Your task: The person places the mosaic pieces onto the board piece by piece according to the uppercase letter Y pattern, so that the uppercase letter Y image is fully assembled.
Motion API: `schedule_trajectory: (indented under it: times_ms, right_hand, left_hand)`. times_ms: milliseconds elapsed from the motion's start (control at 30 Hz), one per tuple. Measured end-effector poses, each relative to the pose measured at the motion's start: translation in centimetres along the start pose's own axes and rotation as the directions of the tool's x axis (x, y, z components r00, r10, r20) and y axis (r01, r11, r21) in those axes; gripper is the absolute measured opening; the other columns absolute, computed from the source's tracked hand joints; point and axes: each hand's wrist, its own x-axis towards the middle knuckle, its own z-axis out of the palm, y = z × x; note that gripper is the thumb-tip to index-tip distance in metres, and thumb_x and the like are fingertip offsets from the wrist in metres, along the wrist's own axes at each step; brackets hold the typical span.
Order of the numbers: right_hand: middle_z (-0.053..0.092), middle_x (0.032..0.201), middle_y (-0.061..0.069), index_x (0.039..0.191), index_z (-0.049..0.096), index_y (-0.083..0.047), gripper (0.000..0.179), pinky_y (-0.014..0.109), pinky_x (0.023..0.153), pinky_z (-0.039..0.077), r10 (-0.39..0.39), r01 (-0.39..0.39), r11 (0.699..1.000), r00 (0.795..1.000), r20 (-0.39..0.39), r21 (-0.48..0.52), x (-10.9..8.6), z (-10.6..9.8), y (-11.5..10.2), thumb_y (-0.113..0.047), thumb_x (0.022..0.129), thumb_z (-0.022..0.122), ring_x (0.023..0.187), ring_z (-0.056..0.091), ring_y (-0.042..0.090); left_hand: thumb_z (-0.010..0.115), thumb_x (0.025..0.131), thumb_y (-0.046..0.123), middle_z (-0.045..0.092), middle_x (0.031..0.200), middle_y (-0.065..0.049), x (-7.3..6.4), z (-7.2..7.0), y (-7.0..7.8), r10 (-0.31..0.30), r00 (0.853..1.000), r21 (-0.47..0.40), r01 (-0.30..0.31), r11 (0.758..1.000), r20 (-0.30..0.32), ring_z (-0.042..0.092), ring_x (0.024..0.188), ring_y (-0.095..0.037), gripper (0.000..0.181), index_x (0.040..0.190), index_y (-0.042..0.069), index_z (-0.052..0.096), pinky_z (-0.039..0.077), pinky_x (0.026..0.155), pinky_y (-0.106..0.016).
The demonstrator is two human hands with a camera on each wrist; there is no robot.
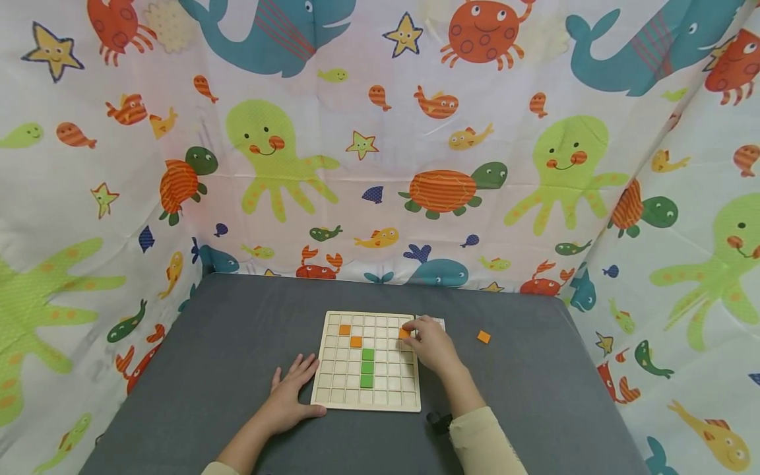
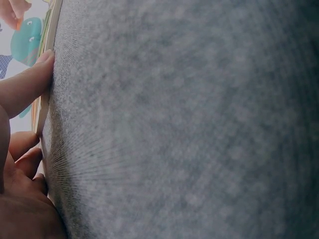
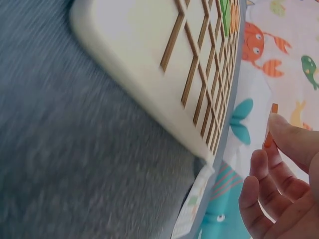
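Note:
A wooden grid board [image 1: 318,376] lies flat on the grey table. In its squares are two orange tiles, one orange tile [image 1: 344,330] further back than the other [image 1: 355,342], and a column of three green tiles [image 1: 367,367]. My left hand [image 1: 286,402] rests at the board's left edge, fingers spread, thumb by the near corner; the left wrist view shows its thumb [image 2: 30,84] touching the rim. Over the board's far right part, my right hand [image 1: 432,343] pinches an orange tile [image 3: 272,124] between thumb and fingers, raised above the grid in the right wrist view.
A loose orange tile [image 1: 483,337] lies on the table [image 1: 522,389] to the right. Beside the board's far right corner is a printed card [image 3: 188,214], partly behind my right hand in the head view. Sea-animal curtains [image 1: 380,171] enclose the table's back and sides.

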Motion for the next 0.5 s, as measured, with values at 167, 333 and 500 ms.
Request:
schedule_trajectory:
  times_ms: [167, 333, 500]
  right_hand:
    - [0.065, 0.107, 0.005, 0.113, 0.076, -0.011, 0.022, 0.032, 0.067, 0.053, -0.040, 0.040, 0.999, 0.999, 0.022, 0.001, 0.8, 0.9, -0.7, -0.017, 0.092, 0.075, 0.083, 0.063, 0.015]
    - [0.065, 0.110, 0.006, 0.113, 0.075, -0.012, 0.021, 0.033, 0.068, 0.053, -0.045, 0.044, 0.999, 0.997, 0.061, 0.013, 1.5, 1.6, -1.3, -0.018, 0.093, 0.074, 0.085, 0.063, 0.017]
    - [0.066, 0.108, 0.007, 0.110, 0.076, -0.011, 0.019, 0.034, 0.070, 0.053, -0.060, 0.058, 0.998, 0.995, 0.081, 0.029, 2.2, 2.6, -1.5, -0.016, 0.092, 0.075, 0.083, 0.062, 0.017]
  left_hand:
    - [0.089, 0.071, 0.045, 0.028, 0.166, -0.007, -0.1, -0.1, 0.0, 0.011, 1.000, -0.009, -0.011, 1.000, -0.004, 0.011, 0.157, -0.035, 0.105, 0.157, 0.013, 0.038, -0.009, 0.117, -0.069]
    - [0.089, 0.071, 0.045, 0.028, 0.167, -0.006, -0.1, 0.0, 0.0, 0.014, 1.000, -0.010, -0.014, 1.000, -0.007, 0.011, 0.157, -0.035, 0.105, 0.157, 0.013, 0.038, -0.009, 0.117, -0.069]
    - [0.089, 0.071, 0.046, 0.028, 0.167, -0.007, -0.1, 0.0, -0.1, 0.012, 1.000, -0.011, -0.012, 1.000, -0.007, 0.011, 0.157, -0.035, 0.106, 0.157, 0.013, 0.038, -0.009, 0.117, -0.069]
